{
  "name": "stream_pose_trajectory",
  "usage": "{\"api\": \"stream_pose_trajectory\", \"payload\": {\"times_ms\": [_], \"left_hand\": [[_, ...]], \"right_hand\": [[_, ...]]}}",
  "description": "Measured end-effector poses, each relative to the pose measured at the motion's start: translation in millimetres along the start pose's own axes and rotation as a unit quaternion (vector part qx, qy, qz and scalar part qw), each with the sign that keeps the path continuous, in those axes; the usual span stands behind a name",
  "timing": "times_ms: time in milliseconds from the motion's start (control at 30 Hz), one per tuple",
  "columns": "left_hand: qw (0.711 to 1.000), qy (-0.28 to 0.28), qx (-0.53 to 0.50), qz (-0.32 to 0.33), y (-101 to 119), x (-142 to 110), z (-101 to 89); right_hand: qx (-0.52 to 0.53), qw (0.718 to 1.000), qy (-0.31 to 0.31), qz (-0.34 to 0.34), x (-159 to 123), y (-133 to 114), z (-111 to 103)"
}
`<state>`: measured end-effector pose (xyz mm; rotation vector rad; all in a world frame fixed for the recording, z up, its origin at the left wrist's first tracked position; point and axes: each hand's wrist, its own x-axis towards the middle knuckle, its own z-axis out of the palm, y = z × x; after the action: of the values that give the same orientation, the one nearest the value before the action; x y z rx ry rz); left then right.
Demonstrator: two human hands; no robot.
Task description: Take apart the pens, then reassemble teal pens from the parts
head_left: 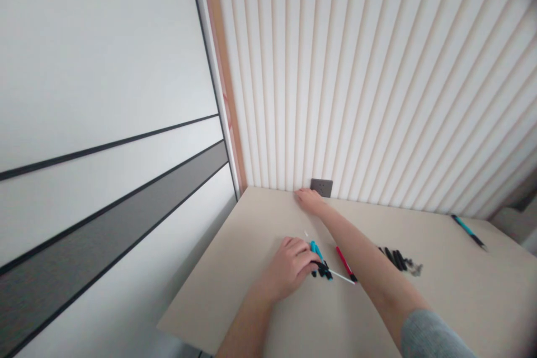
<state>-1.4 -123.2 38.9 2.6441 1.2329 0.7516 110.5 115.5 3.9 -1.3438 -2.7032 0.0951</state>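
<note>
My left hand (290, 266) rests palm down on the beige tabletop (235, 291), its curled fingers closing on a small heap of black and teal pen parts (321, 269). A black piece seems to lie in its fingertips. My right hand (309, 202) lies at the far edge of the table, below a dark wall socket (321, 187), and holds nothing that I can see. Under my right forearm lie a red pen (345, 264) and a thin white stick (342, 275). Beyond it sits a row of black pen parts (396, 259).
A teal and black pen (467, 230) lies far right on the table. A tiny white bit (306, 233) sits near my left hand. Ribbed cream wall panels (356, 78) rise behind the table, and a striped grey-and-white cabinet front (109, 179) runs along its left side.
</note>
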Motion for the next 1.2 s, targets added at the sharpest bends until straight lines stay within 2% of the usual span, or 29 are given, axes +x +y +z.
{"api": "stream_pose_trajectory", "payload": {"times_ms": [200, 367, 533, 633, 767, 867, 1067, 1200], "left_hand": [[1.000, -0.015, 0.000, 0.002, 0.1, 0.6, -0.8], [1.000, -0.021, 0.007, -0.003, 0.5, 2.1, -0.7], [1.000, -0.014, 0.008, -0.009, -0.3, 2.9, 1.4], [1.000, -0.010, 0.007, -0.007, -2.5, 3.1, 2.4], [1.000, -0.014, 0.000, 0.007, -5.9, 3.9, 1.9], [1.000, -0.022, -0.003, 0.017, -8.1, 4.4, 2.4], [1.000, -0.006, -0.011, 0.020, -12.7, 3.5, 7.9], [1.000, -0.003, -0.012, 0.024, -14.2, 2.7, 10.0]], "right_hand": [[-0.007, 1.000, 0.001, -0.006, 6.4, 1.8, 4.1], [-0.006, 1.000, 0.000, -0.012, -0.9, 7.6, -3.6], [0.008, 1.000, 0.022, -0.004, -29.9, 15.6, -17.6], [0.071, 0.996, 0.047, -0.014, -58.7, 16.7, -22.6], [0.182, 0.981, 0.033, -0.056, -95.5, 8.4, -22.5], [0.208, 0.975, 0.020, -0.080, -111.2, -3.3, -20.3], [0.183, 0.978, 0.007, -0.095, -113.0, -22.1, -15.4], [0.148, 0.986, -0.015, -0.069, -107.2, -25.3, -13.7]]}}
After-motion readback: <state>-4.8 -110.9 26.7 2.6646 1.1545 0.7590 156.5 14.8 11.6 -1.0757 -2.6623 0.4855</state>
